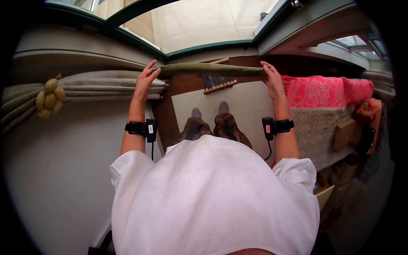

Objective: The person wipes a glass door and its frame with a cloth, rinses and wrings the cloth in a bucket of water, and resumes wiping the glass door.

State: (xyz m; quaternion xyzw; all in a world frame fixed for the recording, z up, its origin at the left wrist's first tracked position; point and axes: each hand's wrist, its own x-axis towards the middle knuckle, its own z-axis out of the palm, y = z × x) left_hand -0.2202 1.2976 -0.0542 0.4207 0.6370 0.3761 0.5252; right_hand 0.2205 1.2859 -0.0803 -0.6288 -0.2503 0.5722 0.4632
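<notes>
A long olive-green strip of cloth (212,69), perhaps folded or rolled, is stretched nearly level between my two hands in front of the glass. My left hand (145,80) is closed on its left end, with the thumb toward me. At the right end, my right hand (274,79) grips the cloth, its fingers partly hidden behind it. Below and beyond the strip is a small wooden frame with dark threads (219,81), like a small loom, partly covered by the cloth.
A grey curtain (106,87) with a knotted yellow tieback (51,97) hangs at left. On the right, a pink patterned cloth (316,91) lies over a beige woven cover (316,127), near a cardboard box (345,134). A pale mat (246,106) lies under my feet; a green-framed window (208,46) stands ahead.
</notes>
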